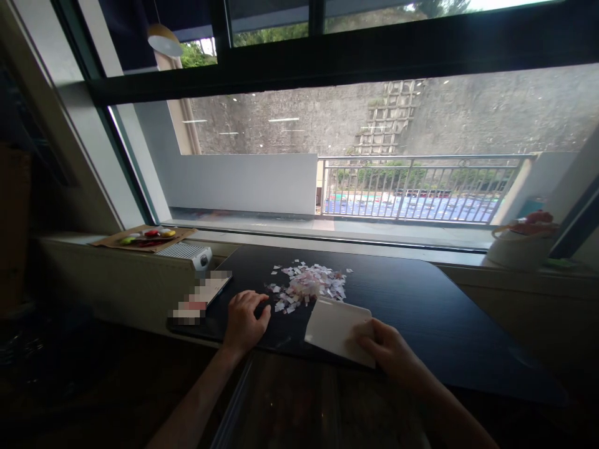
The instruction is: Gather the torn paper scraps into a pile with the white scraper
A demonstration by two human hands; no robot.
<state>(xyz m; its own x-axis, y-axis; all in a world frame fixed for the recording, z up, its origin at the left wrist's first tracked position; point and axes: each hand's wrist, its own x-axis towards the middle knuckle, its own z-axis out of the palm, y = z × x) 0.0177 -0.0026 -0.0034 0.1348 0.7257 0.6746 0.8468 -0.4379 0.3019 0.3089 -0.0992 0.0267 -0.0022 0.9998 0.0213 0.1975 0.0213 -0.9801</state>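
A heap of small white paper scraps (312,282) lies on the dark table (402,293), with some pinkish pieces mixed in and loose bits scattered round it. My left hand (246,318) rests on the tabletop just left of the heap. Its fingers are loosely bent, the thumb stands apart, and nothing shows in it. In my right hand (387,347) is a flat white card (334,330), gripped at its right edge between thumb and fingers. The card is tilted in front of the heap, its far edge close to the nearest scraps.
A blurred-out flat item (218,284) lies at the table's left end. Behind it are a white box with a knob (202,257) and a brown board (110,242) bearing colourful pieces. A white container (519,246) stands at the right by the window.
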